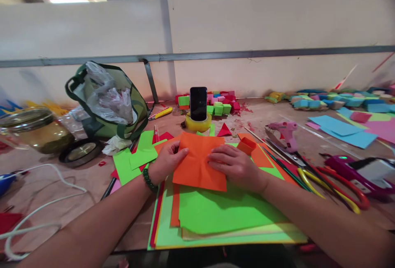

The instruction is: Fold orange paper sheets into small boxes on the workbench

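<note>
Tabletop [259, 113] w/ pale wall [234, 25] behind; L fingers [182, 154] in pinch on orange sheet [199, 175], R fingers [221, 158] atop, grip unclear

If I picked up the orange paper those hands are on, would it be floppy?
The orange paper would probably feel light, since it looks thin. It would likely bend easily along its creases, and being mostly flat, it probably wouldn't roll.

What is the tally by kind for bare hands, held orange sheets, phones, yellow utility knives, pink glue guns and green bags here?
Left hand and right hand: 2
Held orange sheet: 1
Phone: 1
Yellow utility knife: 1
Pink glue gun: 1
Green bag: 1
Total: 7
</note>
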{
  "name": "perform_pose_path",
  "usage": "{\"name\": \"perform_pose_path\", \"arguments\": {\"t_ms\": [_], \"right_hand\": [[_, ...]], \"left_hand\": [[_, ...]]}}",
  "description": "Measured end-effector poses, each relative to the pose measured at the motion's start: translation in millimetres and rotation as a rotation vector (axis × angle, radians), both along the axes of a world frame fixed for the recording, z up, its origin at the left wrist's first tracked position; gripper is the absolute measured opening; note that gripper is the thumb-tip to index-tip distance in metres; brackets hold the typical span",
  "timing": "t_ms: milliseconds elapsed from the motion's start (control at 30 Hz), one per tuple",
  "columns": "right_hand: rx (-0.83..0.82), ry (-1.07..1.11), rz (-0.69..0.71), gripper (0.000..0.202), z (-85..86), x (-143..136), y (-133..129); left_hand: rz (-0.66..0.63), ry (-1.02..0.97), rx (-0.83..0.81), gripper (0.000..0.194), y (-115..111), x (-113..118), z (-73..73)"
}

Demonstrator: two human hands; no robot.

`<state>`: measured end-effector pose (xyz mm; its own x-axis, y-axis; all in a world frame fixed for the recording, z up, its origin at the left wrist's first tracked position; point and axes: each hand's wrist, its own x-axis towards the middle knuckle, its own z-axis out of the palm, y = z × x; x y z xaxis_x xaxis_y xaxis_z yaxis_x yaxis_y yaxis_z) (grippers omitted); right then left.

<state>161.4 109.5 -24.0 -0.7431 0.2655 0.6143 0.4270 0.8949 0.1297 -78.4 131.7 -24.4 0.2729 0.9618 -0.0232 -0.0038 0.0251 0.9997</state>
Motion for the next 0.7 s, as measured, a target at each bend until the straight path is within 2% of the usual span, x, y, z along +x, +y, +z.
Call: {"name": "perform_pose_path", "arguments": {"t_ms": [100,200,267,367,433,567,700], "right_hand": [[-0.178,-0.01,0.038,0.024,0.3,3.5,2.8],[-0.355,-0.104,0.009,0.02,1.9,7.6,4.6],[-0.463,-0.176,-0.02,0.023,3.2,9.7,5.4],[-0.601,-0.203,-0.066,0.03,4.7,11.8,6.5],[-0.659,-0.174,-0.082,0.032,4.6,13.1,7.5],[-0.712,-0.103,-0.107,0.039,2.6,16.0,9.8],[-0.789,-0.007,-0.1,0.037,2.0,16.6,10.2]], "left_hand": [[-0.02,0.144,0.039,0.043,0.8,-2.7,-1.8],[-0.004,0.455,0.1,0.061,-3.1,-4.5,-1.5],[0.061,0.644,0.281,0.063,-6.9,-5.2,0.8],[0.153,0.698,0.663,0.057,-9.6,-7.4,5.7],[0.038,0.665,0.775,0.059,-8.7,-9.8,8.0],[-0.368,0.787,0.769,0.064,-6.9,-12.9,10.3],[-0.514,0.939,0.737,0.072,-9.5,-13.1,13.6]]}}
